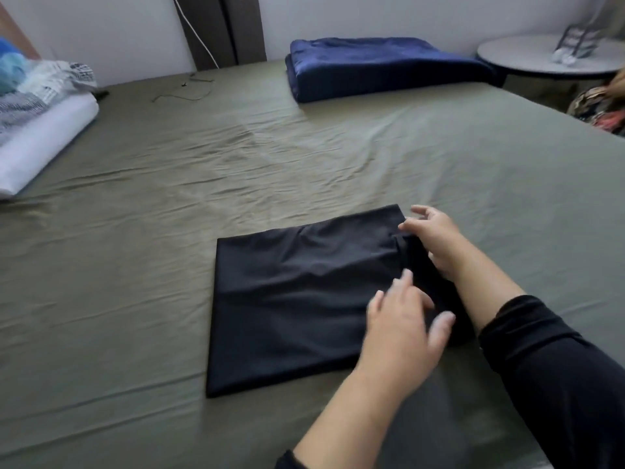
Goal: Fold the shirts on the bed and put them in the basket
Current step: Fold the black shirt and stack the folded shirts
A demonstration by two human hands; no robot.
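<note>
The black shirt (297,299) lies flat, folded to a rough rectangle, on the olive-green bed (304,157), near its front edge. Both hands work at the shirt's right end, where a fold of cloth stands bunched up. The left hand (406,323) rests on top of the shirt with fingers spread and relaxed, gripping nothing. The right hand (436,242) is just beyond it, at the shirt's far right corner, its fingers curled against the raised fold; whether they actually pinch the cloth cannot be told. A folded navy blanket (382,66) lies well apart at the bed's far side, a white pillow (44,140) at the left edge, a round bench (527,59) off to the right.
</note>
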